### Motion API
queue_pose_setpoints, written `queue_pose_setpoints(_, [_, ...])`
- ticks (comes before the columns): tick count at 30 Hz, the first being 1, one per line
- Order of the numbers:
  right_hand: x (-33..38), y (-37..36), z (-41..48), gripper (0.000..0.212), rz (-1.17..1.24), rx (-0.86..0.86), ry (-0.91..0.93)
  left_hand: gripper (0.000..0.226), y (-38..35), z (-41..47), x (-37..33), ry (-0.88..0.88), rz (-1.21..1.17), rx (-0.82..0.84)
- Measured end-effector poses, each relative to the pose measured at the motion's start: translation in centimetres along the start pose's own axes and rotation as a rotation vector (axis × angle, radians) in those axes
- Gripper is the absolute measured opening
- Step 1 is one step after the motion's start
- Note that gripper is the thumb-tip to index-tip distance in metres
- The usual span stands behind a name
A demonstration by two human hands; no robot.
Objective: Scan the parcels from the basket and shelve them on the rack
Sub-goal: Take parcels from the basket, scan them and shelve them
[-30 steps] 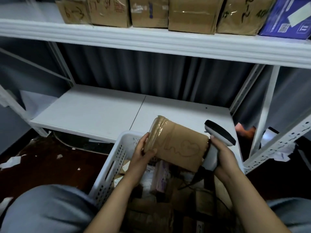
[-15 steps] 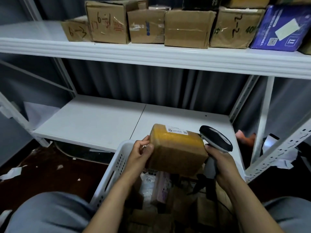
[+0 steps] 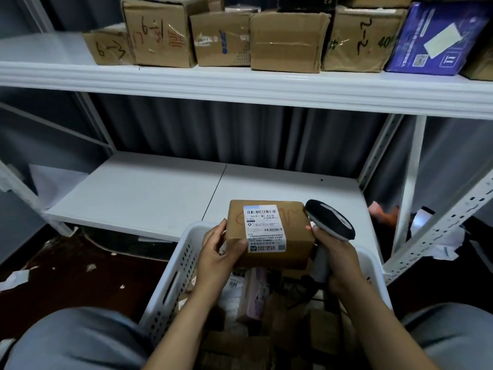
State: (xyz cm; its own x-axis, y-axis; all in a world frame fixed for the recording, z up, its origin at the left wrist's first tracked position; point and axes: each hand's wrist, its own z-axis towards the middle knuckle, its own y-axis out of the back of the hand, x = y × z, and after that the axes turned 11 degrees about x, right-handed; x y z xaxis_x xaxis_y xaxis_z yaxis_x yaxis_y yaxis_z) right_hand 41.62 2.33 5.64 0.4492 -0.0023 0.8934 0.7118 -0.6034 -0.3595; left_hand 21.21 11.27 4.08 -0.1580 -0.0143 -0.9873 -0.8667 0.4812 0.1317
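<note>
a person's left hand [image 3: 217, 252] holds a small brown cardboard parcel with a white shipping label [image 3: 269, 231] by its left end, thumb curled over the top face and fingers wrapped underneath. the parcel is in the air just above the far end of the white perforated plastic basket [image 3: 173, 279], label side up. the right hand [image 3: 337, 260] is closed round the grey handle of a black-and-white handheld barcode scanner [image 3: 329, 220], whose head sits just beside the parcel's right edge.

a small red spot glows at that right edge, off the label, so the likeliest failure is a missed read: the beam seems aimed too far right. the label carries two barcodes and a square code, so a careless sweep could pick up the wrong one. the parcel is held by one end only, and if the grip slackens it may tip back among the other packets in the basket. the scanner's dark cable trails down into the basket and might snag there.

the lower white shelf [image 3: 149, 193] of the rack lies just beyond. the upper white shelf [image 3: 240, 84] holds a row of marked cardboard boxes [image 3: 288, 41].
</note>
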Motion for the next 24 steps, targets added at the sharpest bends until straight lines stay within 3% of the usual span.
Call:
queue_pose_setpoints(2, [-0.3,0.1,-0.2,0.031,-0.020,-0.006,-0.001,0.053,-0.4,0.2,0.0,0.016,0.006,-0.039])
queue_pose_setpoints(4, [-0.5,0.1,-0.3,0.023,-0.022,-0.010,0.012,0.054,-0.7,0.1,-0.3,0.006,-0.020,-0.054])
queue_pose_setpoints(9, [-0.8,0.1,-0.3,0.028,-0.026,-0.042,0.023,0.039,-1.0,0.3,-1.3,0.057,-0.175,0.013])
queue_pose_setpoints(14, [0.3,0.2,-0.4,0.027,-0.026,-0.015,0.041,0.068,-0.1,0.9,-1.5,0.124,-0.298,0.193])
queue_pose_setpoints(16, [1.0,0.1,-0.2,0.035,-0.090,-0.012,0.055,0.077,0.2,1.0,-1.8,0.140,-0.317,0.234])
queue_pose_setpoints(20, [2.5,0.0,-0.3,0.041,-0.254,0.053,0.076,0.076,0.6,1.2,-2.4,0.166,-0.305,0.263])
queue_pose_setpoints(24, [3.9,-0.6,-0.3,0.023,-0.466,0.117,0.072,0.082,0.9,1.1,-2.4,0.112,-0.299,0.167])
